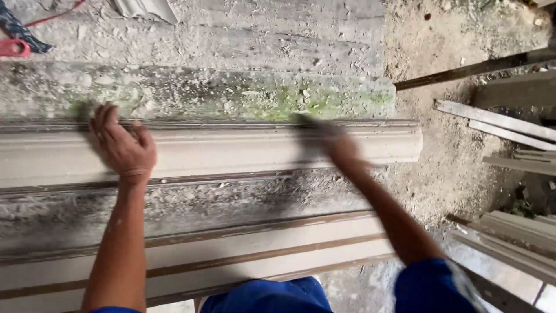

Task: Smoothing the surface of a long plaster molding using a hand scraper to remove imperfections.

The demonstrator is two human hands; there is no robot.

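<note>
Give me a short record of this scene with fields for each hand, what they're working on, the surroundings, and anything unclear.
Left hand: left hand lies flat, fingers spread, on the long pale moulded plaster cornice strip
Right hand: right hand over the same strip near its right end, motion-blurred; whether it holds anything cannot be told
Under the strip: dusty grey concrete slab with green moss patches
Nearer the person: second pale moulding with brown lines
Right side: loose grey slats on sandy ground
Clothing: blue garment
</note>
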